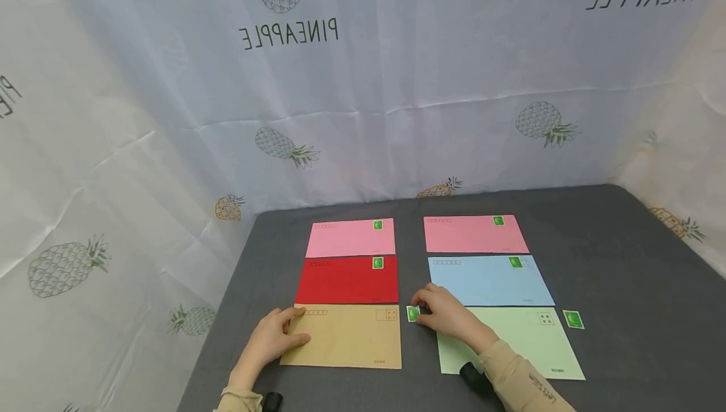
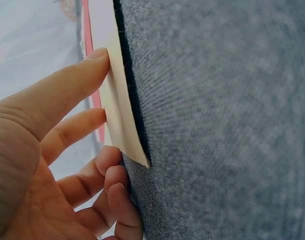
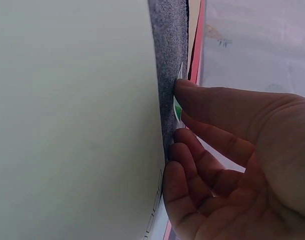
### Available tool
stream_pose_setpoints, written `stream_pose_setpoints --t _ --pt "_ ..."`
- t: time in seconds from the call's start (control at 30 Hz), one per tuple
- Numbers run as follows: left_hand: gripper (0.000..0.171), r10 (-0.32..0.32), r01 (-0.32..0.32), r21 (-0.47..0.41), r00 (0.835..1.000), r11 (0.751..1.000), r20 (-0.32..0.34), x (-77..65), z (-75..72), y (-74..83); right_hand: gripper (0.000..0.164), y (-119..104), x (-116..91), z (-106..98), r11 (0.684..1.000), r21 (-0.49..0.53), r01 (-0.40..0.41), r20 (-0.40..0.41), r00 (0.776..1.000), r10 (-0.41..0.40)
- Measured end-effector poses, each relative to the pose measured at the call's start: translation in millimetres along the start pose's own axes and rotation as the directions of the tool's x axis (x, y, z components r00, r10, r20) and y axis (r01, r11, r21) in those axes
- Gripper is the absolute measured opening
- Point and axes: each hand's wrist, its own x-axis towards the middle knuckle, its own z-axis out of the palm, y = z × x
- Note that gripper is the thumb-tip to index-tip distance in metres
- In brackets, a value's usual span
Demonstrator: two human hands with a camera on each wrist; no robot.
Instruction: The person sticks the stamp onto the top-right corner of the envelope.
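My left hand [image 1: 272, 336] rests on the left end of a tan envelope [image 1: 351, 339], its thumb and a fingertip touching the paper. In the left wrist view the other fingers curl loosely by the envelope's corner [image 2: 135, 150]. Between the two columns of envelopes, my right hand [image 1: 450, 319] pinches a green postage stamp [image 1: 413, 314] at its right side. The right wrist view shows that stamp [image 3: 178, 111] tilted on edge, partly hidden by the thumb. Under the right forearm lies a pale green envelope [image 1: 527, 339], with a printed stamp box at its upper right.
Another green stamp [image 1: 573, 319] lies right of the pale green envelope. Farther back are a red envelope [image 1: 346, 283], a blue envelope [image 1: 482, 286], a left pink envelope [image 1: 346, 242] and a right pink envelope [image 1: 471, 237], each bearing a green stamp. A grey cloth covers the table [image 1: 635, 273].
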Motion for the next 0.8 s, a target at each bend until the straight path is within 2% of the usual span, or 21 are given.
stream_pose_setpoints --t 0.23,0.5,0.8 --pt "0.054 -0.01 0.01 -0.01 1.0 1.0 0.007 0.1 0.0 -1.3 0.018 -0.1 0.1 0.8 1.0 -0.006 0.0 -0.009 1.0 0.0" --pt "0.053 -0.008 0.008 -0.014 1.0 1.0 0.001 -0.2 0.0 -1.4 0.017 -2.8 0.8 0.3 0.999 0.017 -0.044 -0.001 0.999 0.044" --pt "0.054 -0.008 0.009 -0.011 1.0 1.0 0.005 0.3 0.8 -2.7 0.015 -4.6 0.8 -3.5 0.996 0.073 -0.052 0.084 0.995 0.046"
